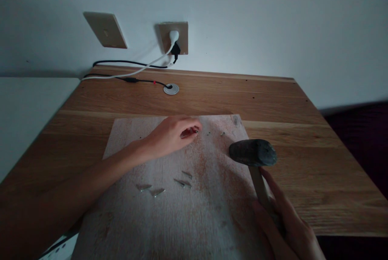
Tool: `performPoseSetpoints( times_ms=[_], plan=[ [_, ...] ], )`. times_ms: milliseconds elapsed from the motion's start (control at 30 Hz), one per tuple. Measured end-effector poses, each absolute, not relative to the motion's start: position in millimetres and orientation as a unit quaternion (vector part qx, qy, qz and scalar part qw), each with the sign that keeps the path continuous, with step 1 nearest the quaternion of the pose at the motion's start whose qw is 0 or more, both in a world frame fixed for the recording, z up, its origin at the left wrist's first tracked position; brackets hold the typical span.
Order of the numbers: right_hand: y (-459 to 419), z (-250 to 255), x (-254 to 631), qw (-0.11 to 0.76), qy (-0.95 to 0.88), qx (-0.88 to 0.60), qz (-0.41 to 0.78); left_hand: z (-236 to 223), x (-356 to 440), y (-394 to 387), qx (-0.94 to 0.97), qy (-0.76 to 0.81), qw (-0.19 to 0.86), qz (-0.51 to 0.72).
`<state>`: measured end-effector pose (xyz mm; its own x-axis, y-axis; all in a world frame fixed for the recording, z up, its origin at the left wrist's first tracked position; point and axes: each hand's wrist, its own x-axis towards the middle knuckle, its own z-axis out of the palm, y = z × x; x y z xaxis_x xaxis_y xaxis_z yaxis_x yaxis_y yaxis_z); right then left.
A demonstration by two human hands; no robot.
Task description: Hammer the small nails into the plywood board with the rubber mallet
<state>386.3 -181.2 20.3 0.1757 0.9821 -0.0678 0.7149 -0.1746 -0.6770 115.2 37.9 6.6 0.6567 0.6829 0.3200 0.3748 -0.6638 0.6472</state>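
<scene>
A pale wooden board [182, 211] lies on the desk in front of me. My left hand [171, 134] reaches over its far part, fingers pinched on a small nail [194, 132] standing on the board. Two more nails [216, 134] stick up in a row just right of it. My right hand [283, 223] grips the wooden handle of a hammer [253, 153], whose dark head hovers over the board's right edge, right of the nails. Several loose nails [165, 186] lie on the middle of the board.
The wooden desk [287, 110] stands against a white wall. A socket [173, 37] holds white and black plugs, with cables [127, 77] running across the desk's back left to a round grommet [171, 89]. A blank wall plate [105, 29] sits to the left.
</scene>
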Motion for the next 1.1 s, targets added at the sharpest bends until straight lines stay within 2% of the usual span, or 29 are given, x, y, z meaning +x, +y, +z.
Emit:
performPoseSetpoints(
  times_ms=[133, 267, 433, 767, 1100],
  plan=[
    [-181.6, 17.4, 386.7, 0.264, -0.582, -0.728, 0.249, -1.4, 114.6, 37.5, 0.882, 0.286, 0.220, 0.304],
    [-180.9, 23.3, 377.5, 0.278, -0.563, -0.735, 0.257, -4.3, 114.9, 38.7, 0.877, 0.274, 0.229, 0.322],
    [-180.2, 27.6, 375.1, 0.248, -0.527, -0.762, 0.284, -2.0, 115.9, 40.3, 0.875, 0.284, 0.229, 0.317],
    [-164.4, 50.3, 366.8, 0.303, -0.519, -0.717, 0.353, -6.1, 114.4, 40.4, 0.853, 0.304, 0.281, 0.319],
    [-122.6, 64.2, 338.1, 0.267, -0.597, -0.657, 0.376, -12.8, 114.3, 42.9, 0.830, 0.298, 0.352, 0.314]
  ],
)
